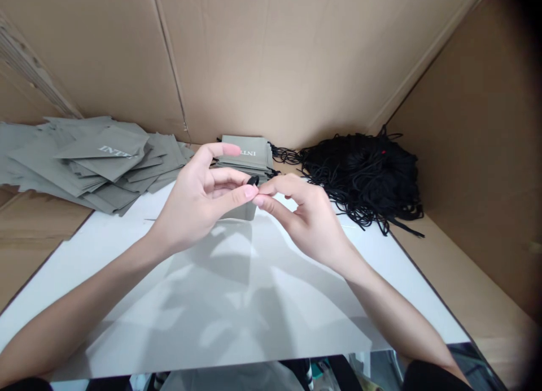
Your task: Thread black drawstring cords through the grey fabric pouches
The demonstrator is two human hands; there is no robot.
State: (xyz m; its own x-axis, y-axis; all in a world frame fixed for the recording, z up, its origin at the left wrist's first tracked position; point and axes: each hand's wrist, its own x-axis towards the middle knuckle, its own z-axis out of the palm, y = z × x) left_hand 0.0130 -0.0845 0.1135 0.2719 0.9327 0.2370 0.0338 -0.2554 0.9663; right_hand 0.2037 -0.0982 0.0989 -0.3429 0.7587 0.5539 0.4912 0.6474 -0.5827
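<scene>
My left hand (202, 196) is raised over the middle of the white board, its thumb and a finger pinching a short bit of black cord (253, 181). The left index finger stays lifted away from the pinch. From the other side, my right hand (307, 213) meets it, thumb and index fingertip closed together at the cord; the rest of the cord is hidden by the fingers. Just behind the hands is a stack of grey flat pouches (248, 144) with white lettering and black cords at their sides. A grey piece (244, 212) shows below my fingers, partly covered.
A loose heap of grey pouches (101, 165) spreads at the back left. A tangled pile of black cords (364, 173) lies at the back right. Cardboard walls (271, 57) enclose the back and sides of the white board (254, 323).
</scene>
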